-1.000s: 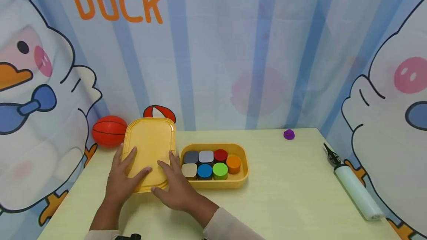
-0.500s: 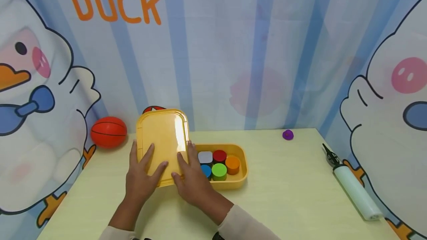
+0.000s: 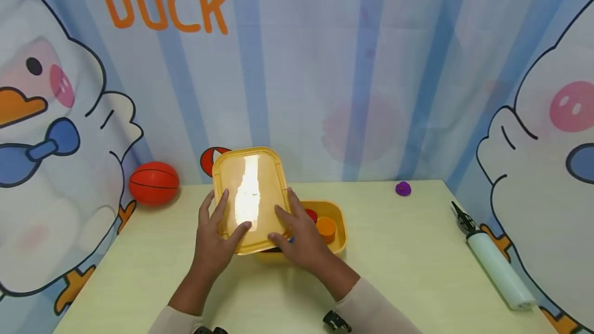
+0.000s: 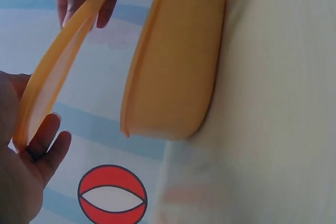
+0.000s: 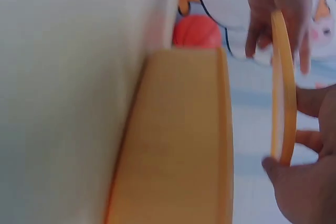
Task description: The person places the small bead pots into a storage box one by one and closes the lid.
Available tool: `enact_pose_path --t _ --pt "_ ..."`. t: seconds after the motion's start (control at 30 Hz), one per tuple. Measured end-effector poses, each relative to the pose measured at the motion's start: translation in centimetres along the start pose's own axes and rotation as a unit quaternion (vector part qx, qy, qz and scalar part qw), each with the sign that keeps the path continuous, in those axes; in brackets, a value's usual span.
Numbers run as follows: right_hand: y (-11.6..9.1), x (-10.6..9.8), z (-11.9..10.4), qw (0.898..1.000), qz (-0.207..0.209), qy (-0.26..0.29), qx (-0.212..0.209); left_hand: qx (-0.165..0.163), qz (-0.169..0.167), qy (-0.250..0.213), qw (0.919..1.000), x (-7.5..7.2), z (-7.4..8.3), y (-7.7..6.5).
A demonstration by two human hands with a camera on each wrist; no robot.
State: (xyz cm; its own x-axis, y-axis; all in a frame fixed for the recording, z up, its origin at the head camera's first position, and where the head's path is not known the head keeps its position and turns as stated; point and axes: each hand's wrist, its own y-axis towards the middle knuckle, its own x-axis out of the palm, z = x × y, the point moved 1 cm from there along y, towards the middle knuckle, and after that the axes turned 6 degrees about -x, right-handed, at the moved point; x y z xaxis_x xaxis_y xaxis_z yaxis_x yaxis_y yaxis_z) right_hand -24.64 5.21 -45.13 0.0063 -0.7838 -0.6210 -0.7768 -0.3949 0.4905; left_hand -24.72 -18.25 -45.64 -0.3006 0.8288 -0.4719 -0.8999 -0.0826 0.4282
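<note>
A yellow plastic lid (image 3: 264,179) is held up between both hands, above the left part of the yellow box (image 3: 341,244). My left hand (image 3: 213,246) grips the lid's left edge, some fingers bent underneath, as the left wrist view shows. On the opposite edge my right hand (image 3: 306,238) pinches it between thumb and fingers. Both wrist views show a gap between the lid (image 4: 58,66) and the box (image 5: 184,145) standing on the table. Inside the box an orange round-topped piece (image 3: 326,229) and part of a red one (image 3: 312,215) show; the lid and right hand hide the others.
A red basketball (image 3: 154,183) lies at the back left of the pale table (image 3: 394,272). A small purple object (image 3: 402,188) is near the back edge. On the right lies a pale green hand pump (image 3: 498,267) with a black nozzle. A printed duck curtain (image 3: 301,66) surrounds the table.
Both hands have carried the lid rightward from beside the box to over its left part. The lid now covers most of the pieces that showed before.
</note>
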Motion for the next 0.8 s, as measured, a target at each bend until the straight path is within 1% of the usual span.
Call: enact_pose_path --t 0.13,0.2,0.3,0.43,0.6,0.67,0.8 --pt "-0.1 -2.5 1.2 0.999 -0.028 0.038 0.012 -0.007 -0.028 -0.02 0.9994 0.5 0.6 0.2" --pt "-0.1 -3.6 1.7 0.998 -0.038 0.046 0.014 -0.011 -0.042 -0.038 0.9984 0.7 0.9 0.4" --pt "-0.2 -5.0 2.4 0.997 -0.055 0.054 0.002 -0.02 -0.058 -0.073 0.9955 0.6 1.1 0.7" --pt "-0.3 -6.7 3.2 0.994 -0.082 0.066 -0.017 -0.033 -0.08 -0.115 0.9896 0.1 1.1 1.8" --pt "-0.8 -8.7 4.2 0.989 -0.123 0.071 -0.031 -0.045 -0.11 -0.137 0.9834 -0.7 0.6 3.5" --pt "-1.0 -9.4 4.5 0.986 -0.138 0.078 -0.042 -0.054 -0.136 -0.145 0.9786 -1.0 0.3 4.1" --pt "-1.2 -10.6 5.2 0.979 -0.162 0.11 -0.053 -0.08 -0.209 -0.163 0.9608 -1.3 -0.6 4.6"
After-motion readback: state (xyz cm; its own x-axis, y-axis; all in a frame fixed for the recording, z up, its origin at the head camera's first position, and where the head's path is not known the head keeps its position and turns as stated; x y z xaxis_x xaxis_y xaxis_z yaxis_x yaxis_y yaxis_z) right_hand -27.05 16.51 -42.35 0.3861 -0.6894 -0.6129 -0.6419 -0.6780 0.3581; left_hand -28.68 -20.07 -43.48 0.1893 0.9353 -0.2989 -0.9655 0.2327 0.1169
